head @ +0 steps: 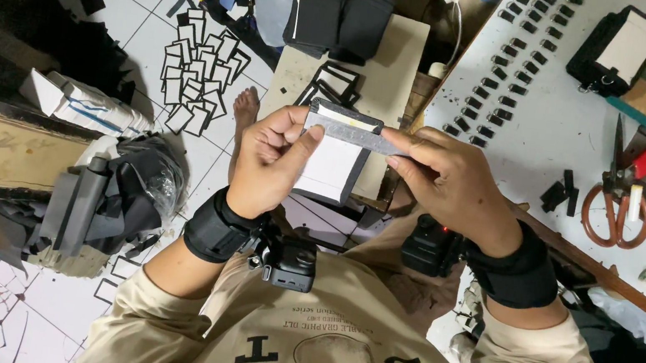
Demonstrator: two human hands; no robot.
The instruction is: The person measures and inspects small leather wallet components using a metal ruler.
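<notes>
Black-edged white card (332,162) sits held in mid-air over the floor, left hand (270,167) closed on its left edge and right hand (449,182) pinching what looks like a grey strip (363,134) along its top edge, best pressed flush and square.

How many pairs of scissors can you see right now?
1. The orange-handled scissors lie on the white table to the right of the right hand. Others may be hidden under the clutter.
</notes>
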